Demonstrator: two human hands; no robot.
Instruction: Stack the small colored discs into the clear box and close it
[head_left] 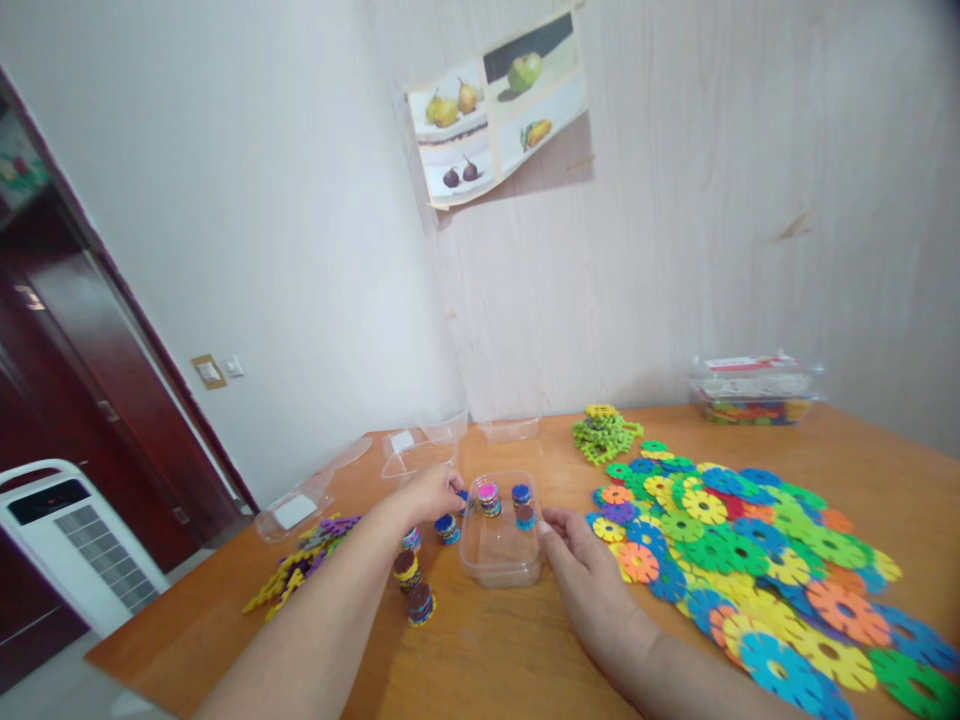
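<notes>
A clear plastic container (501, 572) stands on the table in front of me, with several short stacks of small notched discs inside, among them a pink-topped stack (489, 498) and a blue-topped stack (521, 494). At its left wall, my left hand (439, 490) is closed in a pinch on a small blue disc piece (463, 496), partly hidden by the fingers. My right hand (576, 550) rests against the container's right wall, thumb and fingers apart. Left of the container are more stacks: a blue-topped one (447, 528), a brown-and-yellow one (407, 570) and a brown-topped one (421, 603).
Large colourful flower-shaped discs (750, 550) spread over the right side. Green linking pieces (606, 436) are heaped at the back; purple and yellow ones (307, 560) lie left. Clear empty containers (420, 458) sit back left, a filled clear box (756, 390) back right.
</notes>
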